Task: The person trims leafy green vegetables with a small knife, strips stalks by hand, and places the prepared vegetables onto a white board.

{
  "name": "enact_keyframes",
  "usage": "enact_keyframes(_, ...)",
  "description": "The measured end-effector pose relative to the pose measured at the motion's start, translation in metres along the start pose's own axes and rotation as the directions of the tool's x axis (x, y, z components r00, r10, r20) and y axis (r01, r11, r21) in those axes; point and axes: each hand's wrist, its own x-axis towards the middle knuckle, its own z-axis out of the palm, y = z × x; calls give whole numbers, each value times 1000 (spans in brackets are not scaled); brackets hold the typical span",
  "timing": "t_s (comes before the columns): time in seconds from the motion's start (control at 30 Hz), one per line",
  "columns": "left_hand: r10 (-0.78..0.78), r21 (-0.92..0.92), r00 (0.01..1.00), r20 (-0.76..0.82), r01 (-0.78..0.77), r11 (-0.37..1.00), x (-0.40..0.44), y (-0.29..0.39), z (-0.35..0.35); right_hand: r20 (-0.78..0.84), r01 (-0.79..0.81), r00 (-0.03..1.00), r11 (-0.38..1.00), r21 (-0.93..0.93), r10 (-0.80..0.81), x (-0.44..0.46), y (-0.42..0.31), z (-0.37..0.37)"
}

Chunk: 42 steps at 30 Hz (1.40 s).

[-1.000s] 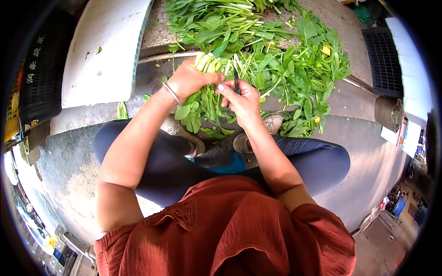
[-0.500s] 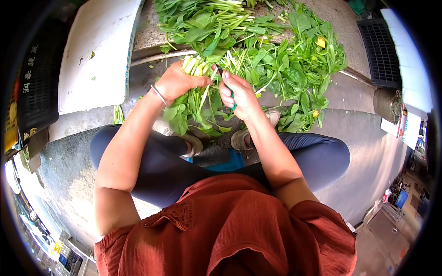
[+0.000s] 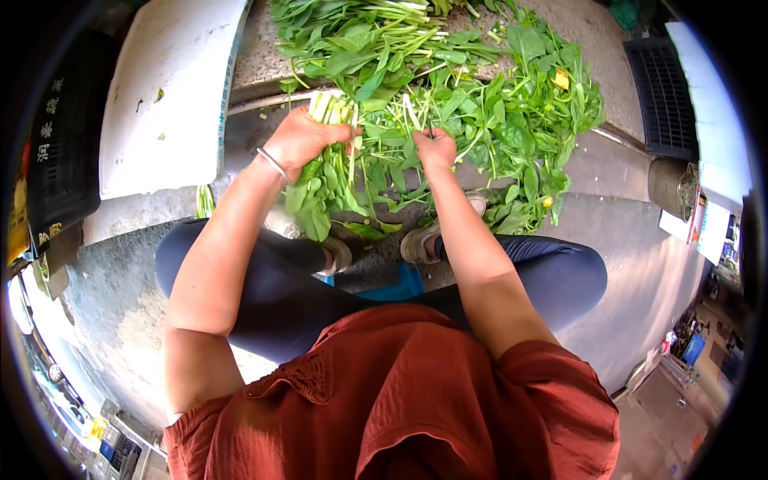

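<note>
My left hand (image 3: 308, 140) is wrapped round a bunch of leafy greens (image 3: 320, 192). Their pale cut stalk ends point up past the fingers, and the leaves hang down toward my shoes. My right hand (image 3: 437, 150) is closed at the edge of the loose greens (image 3: 480, 132), its fingertips beside some pale stalks (image 3: 411, 112). The small green-handled knife it held a moment earlier is nearly all hidden; only a small dark bit shows at the fingers.
More greens (image 3: 360, 48) lie piled on the stone ledge (image 3: 260, 60). A white foam board (image 3: 172, 96) stands at left, beside a black crate (image 3: 68, 152). Another black crate (image 3: 660, 96) and a round container (image 3: 672, 186) are at right. Below me is something blue (image 3: 410, 280).
My right hand has moved right, away from the bunch, and turned, so the knife no longer shows clearly. My left hand keeps its hold on the greens, almost in place.
</note>
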Motion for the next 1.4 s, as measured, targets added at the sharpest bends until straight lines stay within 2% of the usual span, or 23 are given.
enact_keyframes(0.03, 4, -25, 1000, 1, -4, 1000, 0, 1, 0, 49, -38, 998, 992, 121, 33, 0, 4, 0)
enact_keyframes(0.07, 9, -49, 1000, 0, -9, 999, 0, 1, 0, 52, -33, 998, 992, 119, 27, -1, 8, 1)
enact_keyframes(0.13, -24, -2, 1000, -4, 24, 1000, 0, -2, 1, 84, 70, 988, 856, 512, -130, -25, -8, -16)
enact_keyframes(0.17, -58, 51, 998, -8, 58, 997, 0, -1, 2, 138, 41, 981, 847, 530, -133, -45, -27, -29)
enact_keyframes(0.27, -49, 41, 998, 45, 48, 998, -5, 2, 13, 204, 106, 948, 844, 525, -246, -79, -49, -38)
enact_keyframes(0.3, -39, 23, 999, 29, 39, 999, -2, -3, 14, 177, 181, 935, 842, 508, -308, -89, -55, -39)
enact_keyframes(0.33, -35, 27, 999, 21, 35, 999, 1, -7, 14, 201, 187, 922, 833, 520, -332, -97, -59, -40)
enact_keyframes(0.43, 33, 44, 993, -111, -28, 999, 4, -11, 13, 190, 240, 899, 807, 540, -394, -112, -68, -39)
enact_keyframes(0.5, 23, 13, 989, -144, -22, 1000, -1, -8, 15, 142, 403, 849, 797, 449, -509, -117, -72, -42)
enact_keyframes(0.53, 9, -20, 985, -175, -13, 1000, -2, -6, 17, 138, 407, 848, 796, 449, -512, -118, -74, -44)
enact_keyframes(0.63, 4, -29, 987, -158, -8, 1000, -4, -6, 15, 97, 636, 717, 705, 313, -690, -120, -75, -48)
enact_keyframes(0.67, -1, -27, 987, -159, -4, 1000, -5, -5, 15, 97, 637, 717, 705, 313, -691, -121, -76, -48)
enact_keyframes(0.73, -26, -43, 987, -158, 19, 999, -5, -6, 14, 132, 722, 641, 652, 231, -756, -124, -77, -51)
enact_keyframes(0.8, -50, -58, 986, -156, 41, 997, -3, -7, 12, 143, 720, 636, 649, 246, -759, -126, -78, -54)
enact_keyframes(0.87, -47, -59, 989, -138, 40, 997, -3, -8, 10, 171, 710, 626, 647, 278, -761, -127, -78, -56)
enact_keyframes(0.93, 14, -20, 990, -138, -17, 1000, -2, -8, 10, 135, 599, 683, 656, 460, -718, -125, -81, -51)
enact_keyframes(0.97, 76, 19, 988, -135, -74, 997, -2, -9, 10, 269, 294, 810, 758, 583, -521, -122, -81, -57)
enact_keyframes(1.0, 74, 18, 988, -134, -72, 997, -1, -10, 10, 234, 324, 811, 745, 583, -536, -115, -82, -58)
enact_keyframes(1.07, 231, 278, 966, -115, -191, 941, 1, -14, 11, 443, 62, 772, 748, 660, -456, -109, -96, -75)
enact_keyframes(1.1, 267, 361, 961, -74, -224, 905, 1, -14, 10, 480, -25, 757, 715, 699, -443, -110, -104, -76)
enact_keyframes(1.13, 267, 362, 961, -70, -225, 905, 1, -14, 10, 477, -25, 760, 714, 700, -441, -109, -106, -76)
enact_keyframes(1.2, 313, 348, 948, 50, -311, 885, -1, -14, 11, 598, -114, 667, 733, 671, -444, -105, -109, -76)
enact_keyframes(1.4, 297, 321, 950, 94, -311, 895, 0, -13, 7, 645, -156, 644, 754, 638, -412, -96, -104, -75)
